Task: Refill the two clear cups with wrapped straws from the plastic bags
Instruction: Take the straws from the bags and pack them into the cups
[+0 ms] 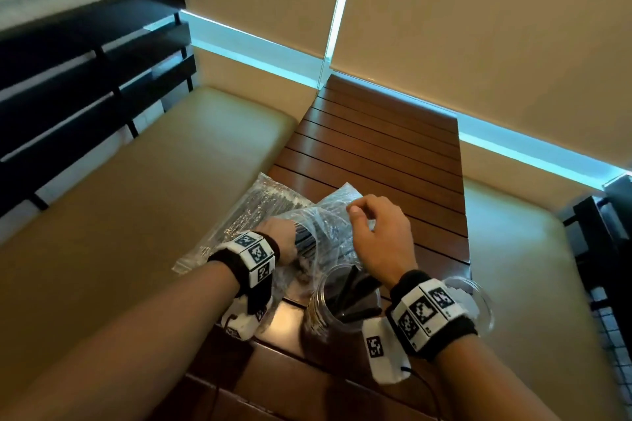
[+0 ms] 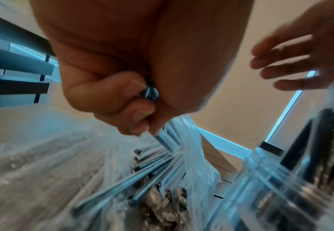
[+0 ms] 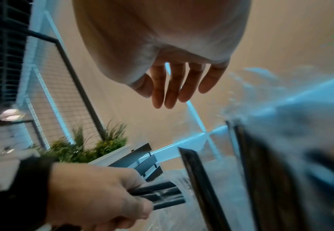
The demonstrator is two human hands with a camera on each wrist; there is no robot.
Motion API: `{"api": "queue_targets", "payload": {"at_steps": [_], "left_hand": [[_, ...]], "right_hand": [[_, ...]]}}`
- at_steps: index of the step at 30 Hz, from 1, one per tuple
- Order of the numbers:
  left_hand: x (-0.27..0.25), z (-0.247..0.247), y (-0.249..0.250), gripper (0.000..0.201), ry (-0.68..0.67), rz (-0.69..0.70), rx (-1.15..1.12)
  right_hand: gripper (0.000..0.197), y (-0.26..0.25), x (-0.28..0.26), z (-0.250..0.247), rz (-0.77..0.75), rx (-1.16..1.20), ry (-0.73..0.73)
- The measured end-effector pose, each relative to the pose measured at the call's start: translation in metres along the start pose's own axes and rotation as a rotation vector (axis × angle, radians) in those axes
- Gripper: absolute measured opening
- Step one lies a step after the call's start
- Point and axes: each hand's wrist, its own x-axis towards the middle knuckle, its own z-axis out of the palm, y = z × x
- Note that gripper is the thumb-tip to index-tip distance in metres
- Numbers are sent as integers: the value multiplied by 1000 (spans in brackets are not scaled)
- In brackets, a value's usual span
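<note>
My left hand (image 1: 281,238) grips a bundle of dark wrapped straws (image 1: 304,238) at the mouth of a crumpled clear plastic bag (image 1: 330,215). In the left wrist view my fingers (image 2: 122,100) curl tightly round the straws (image 2: 150,92), and more straws (image 2: 142,168) lie in the bag below. My right hand (image 1: 364,215) hovers over the bag with relaxed fingers (image 3: 172,87) holding nothing. A clear cup (image 1: 319,314) holding several dark straws stands near me. The second clear cup (image 1: 482,301) is mostly hidden behind my right wrist.
A second plastic bag of straws (image 1: 249,212) lies left of the first, overhanging the edge of the slatted wooden table (image 1: 376,147). Beige bench cushions (image 1: 136,198) flank the table. A dark slatted backrest (image 1: 85,78) stands at the left, window blinds behind.
</note>
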Motion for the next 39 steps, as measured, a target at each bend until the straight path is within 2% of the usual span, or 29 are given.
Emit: {"api": "queue_targets", "payload": {"at_steps": [1,2,6,9,11,13,16,18,19,21,23,24,27,28,30,32,33,34,36,39], "left_hand": [[-11,-5,-5,17,2,6,13],[-21,-12,-9,19,-3,3,36],[-76,-55,-23,22,1,-13,240],[-118,-97,-25,7,26,-15,409],[-138,-117,-24,7,47,11,485],[-154,-131,-22,12,105,56,557],[-173,-145,-17,18,216,121,623],[-179,-154,-17,16,333,167,574],[-180,-157,-18,19,416,198,508],[-179,-163,-22,42,581,250,260],[-178,-164,-23,69,686,310,-118],[-177,-161,-21,76,697,348,-323],[-169,-142,0,75,601,531,-905],[-165,-135,11,71,627,568,-1039],[-161,-131,34,60,804,563,-1160],[-159,-138,50,44,1043,569,-1040],[-157,-141,53,33,1131,586,-906],[-153,-142,55,25,1162,602,-760],[-147,-138,59,28,1094,627,-556],[-144,-130,67,31,909,668,-397]], "right_hand": [[13,-6,0,1,-53,-44,-26],[18,-13,1,3,-101,-95,-80],[57,-38,1,14,-266,-273,-347],[76,-58,3,27,-351,-332,-453],[80,-71,6,34,-370,-343,-486],[68,-83,8,41,-340,-274,-495],[28,-99,11,47,-213,-32,-404],[22,-107,11,47,-144,100,-327],[26,-110,12,45,-119,147,-295],[35,-118,11,38,-66,222,-236],[42,-126,11,27,-15,280,-174],[42,-130,11,20,1,306,-144],[26,-135,11,5,-19,288,-111],[22,-135,10,2,-30,259,-120],[22,-132,6,-2,-13,209,-136],[29,-123,2,-8,35,197,-134],[32,-117,-1,-10,53,205,-125],[33,-113,-5,-13,69,234,-106],[26,-104,-10,-17,105,314,-60],[33,-94,-21,-18,125,358,-24]]}}
